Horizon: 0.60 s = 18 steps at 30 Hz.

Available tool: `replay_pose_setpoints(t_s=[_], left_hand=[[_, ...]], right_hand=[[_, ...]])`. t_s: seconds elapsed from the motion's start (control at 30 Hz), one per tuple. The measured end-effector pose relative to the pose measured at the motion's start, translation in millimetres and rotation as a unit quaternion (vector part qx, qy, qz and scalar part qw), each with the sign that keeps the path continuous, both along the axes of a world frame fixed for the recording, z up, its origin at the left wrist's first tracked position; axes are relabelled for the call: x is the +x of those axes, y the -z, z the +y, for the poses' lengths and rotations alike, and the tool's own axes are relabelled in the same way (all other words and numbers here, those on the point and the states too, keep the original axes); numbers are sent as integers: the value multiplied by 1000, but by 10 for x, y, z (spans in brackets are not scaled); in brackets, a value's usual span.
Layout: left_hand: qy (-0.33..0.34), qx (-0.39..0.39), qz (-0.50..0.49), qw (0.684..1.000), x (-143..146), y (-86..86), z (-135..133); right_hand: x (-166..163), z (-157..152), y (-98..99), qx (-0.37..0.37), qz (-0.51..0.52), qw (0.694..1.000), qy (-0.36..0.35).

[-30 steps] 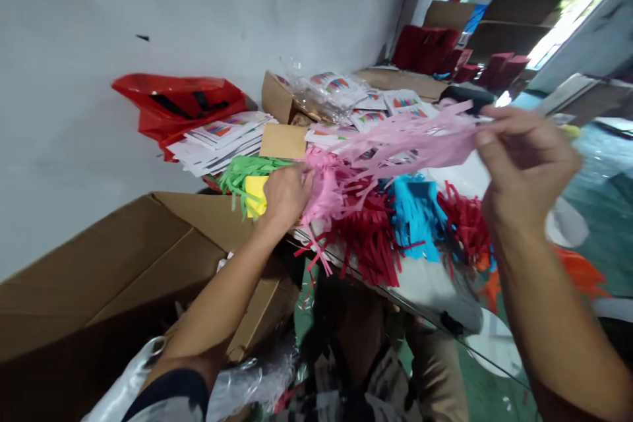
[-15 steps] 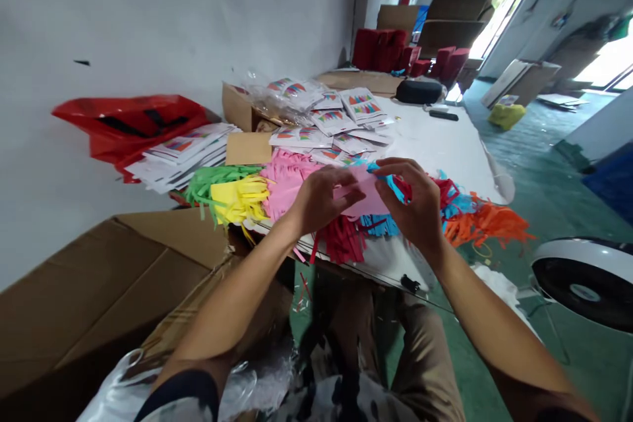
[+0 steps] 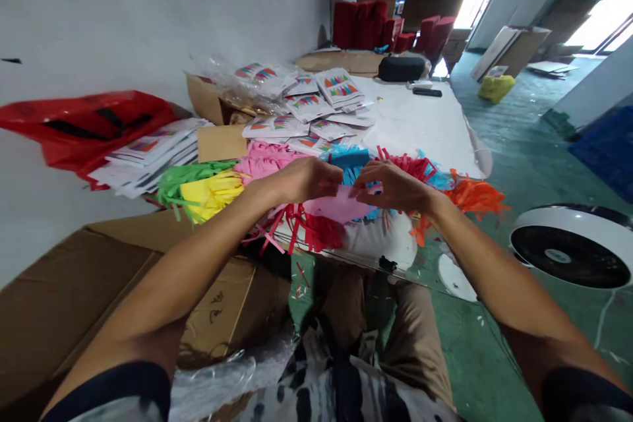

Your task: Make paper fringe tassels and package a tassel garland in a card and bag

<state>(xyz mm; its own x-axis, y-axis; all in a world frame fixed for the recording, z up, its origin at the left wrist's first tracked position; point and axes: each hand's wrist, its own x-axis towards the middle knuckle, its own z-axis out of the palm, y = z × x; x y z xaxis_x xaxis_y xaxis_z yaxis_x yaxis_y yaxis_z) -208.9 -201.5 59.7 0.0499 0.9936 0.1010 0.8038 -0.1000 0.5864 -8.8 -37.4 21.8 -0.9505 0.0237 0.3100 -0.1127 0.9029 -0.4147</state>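
Observation:
A sheet of light pink tissue paper (image 3: 339,206) spans the gap between my hands near the table's front edge. My left hand (image 3: 306,179) is closed, its bent fingers pinching the paper's upper left part. From the other side, my right hand (image 3: 390,184) pinches the paper's upper right with thumb and fingers. Beneath and around them lie fringed paper tassels: blue ones (image 3: 349,159), a dark red one (image 3: 321,232) and a pink one (image 3: 270,159). Further left are yellow (image 3: 210,196) and green (image 3: 171,182) tassels; orange fringe (image 3: 477,196) hangs at the right end.
Printed packets (image 3: 306,107) are heaped behind the tassels, beside a red plastic bag (image 3: 89,125) and stacked printed sheets (image 3: 148,151). A black case (image 3: 401,68) and a dark phone-like object (image 3: 427,92) lie farther back. Cardboard boxes (image 3: 232,306) stand left below; a fan (image 3: 568,254) stands right.
The view has tilted down and swung slightly right. My right hand has come down and inward onto the pink paper, and my left hand has closed more tightly.

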Motion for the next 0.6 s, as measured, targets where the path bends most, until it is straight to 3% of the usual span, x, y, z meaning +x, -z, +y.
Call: replay_pose_setpoints(t_s=[0.07,0.17,0.3,0.43,0.53,0.6], left_hand=[[-33,35,93,995,-26,55,136],[-78,159,189,966,12,102,265],[-81,250,176,949,217,240,175],[-27,214,105,971,432,751,-66],[15,182,157,970,529,1242,-204],[32,177,195,964,568,1473,-270]], right_hand=[[27,102,8,59,34,996,59],[121,170,-58,102,130,974,155],[348,59,5,116,211,948,206],[632,-183,491,129,166,962,176],[821,-350,936,119,108,975,152],[916,-428,1142,118,83,979,140]])
